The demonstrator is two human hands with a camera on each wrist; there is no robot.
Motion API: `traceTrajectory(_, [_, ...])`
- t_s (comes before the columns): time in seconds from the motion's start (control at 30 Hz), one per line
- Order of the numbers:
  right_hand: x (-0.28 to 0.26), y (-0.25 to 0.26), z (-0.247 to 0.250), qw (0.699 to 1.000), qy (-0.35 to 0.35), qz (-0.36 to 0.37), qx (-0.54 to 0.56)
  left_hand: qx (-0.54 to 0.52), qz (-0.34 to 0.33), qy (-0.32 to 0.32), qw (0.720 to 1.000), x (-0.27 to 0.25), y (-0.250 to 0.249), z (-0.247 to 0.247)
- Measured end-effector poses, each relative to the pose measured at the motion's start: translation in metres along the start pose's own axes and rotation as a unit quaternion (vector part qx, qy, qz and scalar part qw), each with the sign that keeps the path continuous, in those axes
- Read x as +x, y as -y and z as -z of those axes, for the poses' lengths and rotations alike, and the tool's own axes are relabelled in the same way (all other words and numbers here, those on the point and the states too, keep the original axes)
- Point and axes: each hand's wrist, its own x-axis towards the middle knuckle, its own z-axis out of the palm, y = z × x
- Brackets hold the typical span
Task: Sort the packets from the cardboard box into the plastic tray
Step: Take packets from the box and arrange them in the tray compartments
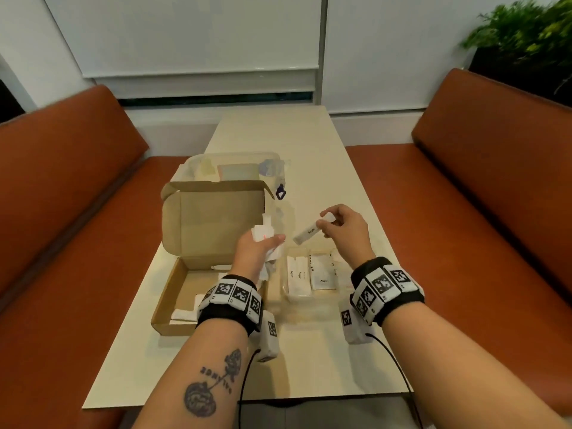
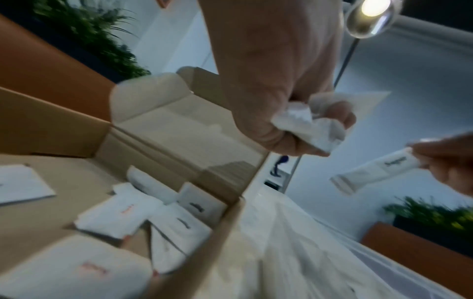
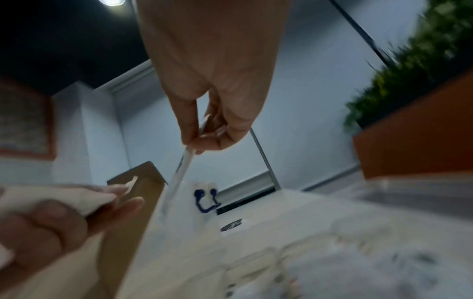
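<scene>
From the head view, my left grip [image 1: 261, 247] clutches a bunch of packets [image 1: 266, 235] over the box [image 1: 173, 300]; my right grip [image 1: 346, 230] pinches a sugar stick [image 1: 307, 233] above the tray [image 1: 283, 284] on the table [image 1: 325, 178]. At the left wrist, more packets [image 2: 120, 216] lie in the box. At the right wrist, the stick hangs from my fingertips [image 3: 204, 144].

The head camera looks forward and down from above at the table [image 1: 309, 144], with both forearms near its lower edge. The left wrist camera sits low and close over the cardboard box [image 2: 64, 125] and looks up along the left hand [image 2: 276, 81]. The right wrist camera also looks upward past the right hand [image 3: 212, 81]; it is blurred, but both wrist views seem to share the box lid and the opposite hand.
</scene>
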Motion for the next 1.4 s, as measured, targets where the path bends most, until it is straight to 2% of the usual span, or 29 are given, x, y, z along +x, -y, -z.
traceTrajectory(0.1, [0.003,-0.005,0.013,1.000,0.001,-0.014,0.002,0.040,0.004,0.026,0.999,-0.002,0.004,-0.023])
traceTrajectory(0.23, [-0.001,-0.017,0.021,0.987,0.012,-0.088,0.134,0.012,0.019,0.042,0.999,-0.004,0.007,-0.044])
traceTrajectory(0.3, [-0.004,-0.022,0.022,0.983,0.035,-0.105,0.149,-0.005,0.018,0.039,0.999,-0.002,0.006,-0.050])
traceTrajectory(0.47, [-0.003,-0.032,0.024,0.984,0.020,-0.110,0.136,-0.064,0.024,0.047,0.997,0.000,0.001,-0.056])
traceTrajectory(0.7, [0.004,-0.034,0.014,0.988,-0.013,-0.108,0.111,-0.057,0.040,0.062,0.996,0.004,0.004,-0.052])
traceTrajectory(0.93, [0.000,-0.029,0.005,0.983,0.076,-0.118,0.120,0.003,0.014,0.026,1.000,0.013,0.007,-0.053])
traceTrajectory(1.03, [0.000,-0.032,0.006,0.990,0.081,-0.106,0.045,0.051,0.003,0.043,0.998,0.016,0.007,-0.056])
traceTrajectory(1.1, [0.000,-0.034,0.006,0.991,0.085,-0.101,0.002,0.038,0.001,0.035,0.999,0.018,0.008,-0.057])
traceTrajectory(1.2, [-0.001,-0.036,0.004,0.988,0.104,-0.112,0.000,0.010,0.006,0.019,1.000,0.020,0.011,-0.057])
traceTrajectory(1.4, [-0.006,-0.041,-0.006,0.979,0.098,-0.164,-0.062,-0.059,-0.005,-0.052,0.997,0.026,0.021,-0.050])
